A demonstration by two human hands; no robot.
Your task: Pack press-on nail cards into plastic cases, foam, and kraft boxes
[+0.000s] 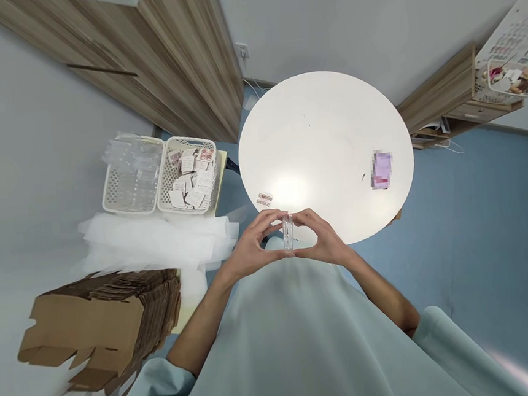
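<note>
A small clear plastic box (288, 233) is held upright between my two hands, just over the near edge of the round white table (322, 119). My left hand (254, 245) grips its left side, fingertips at the top and thumb at the bottom. On the opposite side, my right hand (319, 237) holds it the same way, with fingers curved. What the box contains is too small to tell. Just beyond my left hand, a small piece with two rows of brownish-pink ovals, like press-on nails (265, 199), lies on the table.
A blurred purple item (382, 170) lies at the table's right. To the left stand a white basket of clear plastic boxes (131, 211) and another basket of small cards (184, 212). Nearer are white wrapping sheets (156, 238) and stacked flat cardboard boxes (94, 324). Wooden cabinets (187, 57) stand behind.
</note>
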